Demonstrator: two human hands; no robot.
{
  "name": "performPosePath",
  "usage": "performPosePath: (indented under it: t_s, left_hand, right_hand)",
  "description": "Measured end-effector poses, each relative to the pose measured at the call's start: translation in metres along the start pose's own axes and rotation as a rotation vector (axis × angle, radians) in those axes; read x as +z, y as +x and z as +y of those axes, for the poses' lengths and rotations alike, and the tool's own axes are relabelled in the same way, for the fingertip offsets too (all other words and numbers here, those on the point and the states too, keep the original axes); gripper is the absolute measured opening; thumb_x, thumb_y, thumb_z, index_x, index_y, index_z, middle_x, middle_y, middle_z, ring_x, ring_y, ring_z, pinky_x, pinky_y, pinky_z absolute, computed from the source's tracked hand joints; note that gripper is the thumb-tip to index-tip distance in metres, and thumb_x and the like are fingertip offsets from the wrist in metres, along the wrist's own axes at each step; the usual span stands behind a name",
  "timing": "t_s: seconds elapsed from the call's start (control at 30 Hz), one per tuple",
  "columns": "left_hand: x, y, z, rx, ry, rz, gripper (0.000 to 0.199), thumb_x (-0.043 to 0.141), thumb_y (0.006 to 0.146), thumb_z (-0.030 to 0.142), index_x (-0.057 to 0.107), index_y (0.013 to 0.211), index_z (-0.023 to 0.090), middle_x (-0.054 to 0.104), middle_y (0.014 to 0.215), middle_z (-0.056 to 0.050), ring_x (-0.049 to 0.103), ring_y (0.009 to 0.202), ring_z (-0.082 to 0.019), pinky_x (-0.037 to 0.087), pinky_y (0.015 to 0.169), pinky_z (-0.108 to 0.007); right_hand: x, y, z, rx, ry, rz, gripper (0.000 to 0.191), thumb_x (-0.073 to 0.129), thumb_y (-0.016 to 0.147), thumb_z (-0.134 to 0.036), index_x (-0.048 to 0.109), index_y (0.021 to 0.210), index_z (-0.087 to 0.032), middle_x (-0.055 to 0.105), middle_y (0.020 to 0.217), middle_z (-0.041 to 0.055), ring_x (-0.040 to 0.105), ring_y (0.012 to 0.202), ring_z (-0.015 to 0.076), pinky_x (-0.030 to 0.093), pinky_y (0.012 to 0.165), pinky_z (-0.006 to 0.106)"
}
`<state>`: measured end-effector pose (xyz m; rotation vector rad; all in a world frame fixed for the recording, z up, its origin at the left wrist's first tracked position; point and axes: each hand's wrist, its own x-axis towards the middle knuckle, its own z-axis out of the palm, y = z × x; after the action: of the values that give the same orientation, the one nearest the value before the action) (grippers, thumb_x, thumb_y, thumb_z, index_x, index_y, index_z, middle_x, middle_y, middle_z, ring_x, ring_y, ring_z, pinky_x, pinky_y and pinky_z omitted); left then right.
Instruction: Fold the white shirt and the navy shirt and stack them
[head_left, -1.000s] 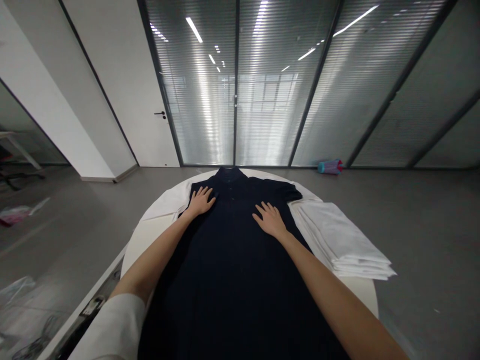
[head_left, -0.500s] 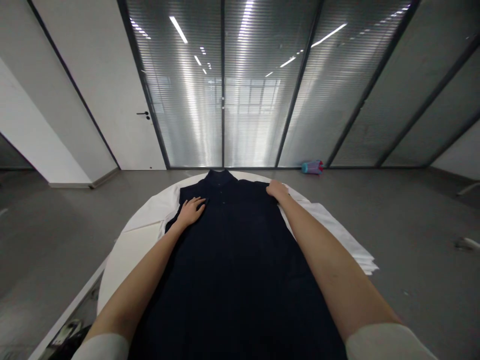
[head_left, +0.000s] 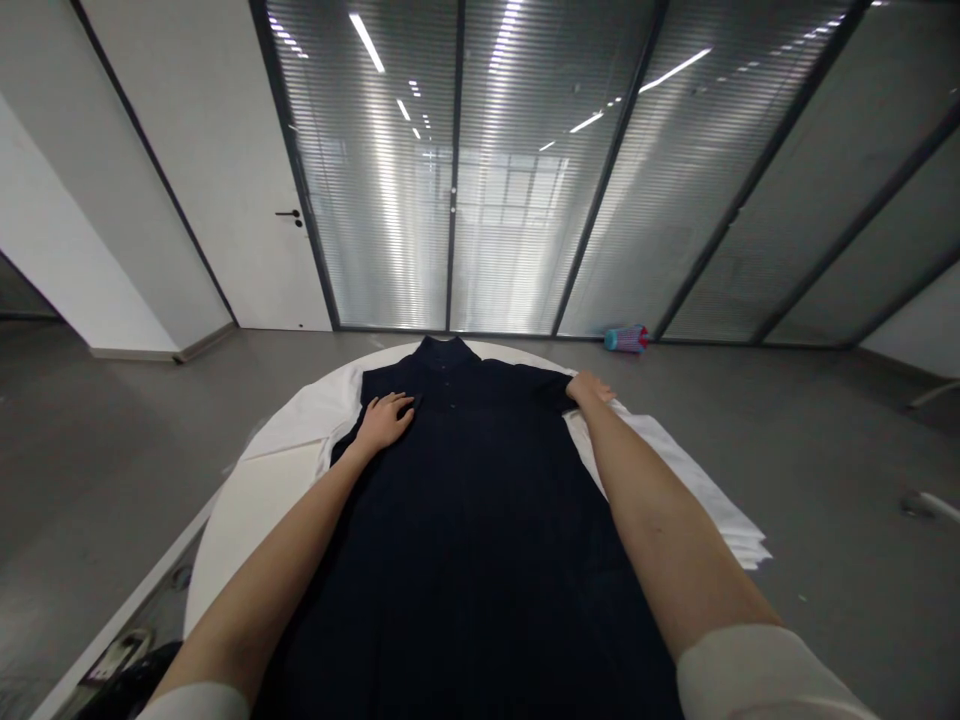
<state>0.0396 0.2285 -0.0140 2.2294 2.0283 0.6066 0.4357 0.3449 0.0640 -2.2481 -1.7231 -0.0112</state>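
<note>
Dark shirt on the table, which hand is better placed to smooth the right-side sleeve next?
Likely right: your right hand is at the end of that sleeve, while your left hand lies on the opposite side of the dark shirt.

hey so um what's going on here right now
A person has a dark shirt spread out on a round table, collar at the far end. The left hand rests on its chest; the right hand is at the end of a sleeve, though its grip is hard to tell. White cloth shows at both sides.
</note>
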Motion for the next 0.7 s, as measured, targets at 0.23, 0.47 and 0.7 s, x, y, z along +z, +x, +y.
performPosePath:
  t_s: [0.23,0.47,0.7]
  left_hand:
    - [-0.002,0.0,0.002,-0.006,0.003,0.002,0.042,0.046,0.098,0.04,0.062,0.134,0.025,0.056,0.145,-0.008,0.044,0.14,-0.027,0.028,0.118,-0.051]
    - [-0.004,-0.001,0.005,0.002,0.02,-0.003,0.043,0.045,0.098,0.039,0.061,0.135,0.023,0.056,0.145,-0.008,0.044,0.14,-0.027,0.028,0.118,-0.051]
    - [-0.003,-0.001,0.005,0.002,0.026,0.001,0.043,0.045,0.098,0.04,0.061,0.134,0.023,0.056,0.145,-0.008,0.044,0.14,-0.027,0.029,0.118,-0.051]
  right_hand:
    - [-0.009,-0.052,-0.048,-0.28,0.03,-0.068,0.034,0.049,0.093,-0.028,0.062,0.123,-0.018,0.061,0.124,0.0146,0.059,0.112,0.0268,0.047,0.094,0.038]
    - [0.015,-0.119,-0.061,-0.628,-0.002,-0.258,0.025,0.066,0.084,-0.044,0.07,0.097,-0.023,0.066,0.108,0.0087,0.061,0.101,0.0285,0.046,0.09,0.04]
    - [0.03,-0.09,-0.073,-0.507,0.07,-0.155,0.062,0.029,0.102,-0.058,0.041,0.151,-0.023,0.032,0.16,0.0123,0.032,0.144,0.0317,0.03,0.113,0.047]
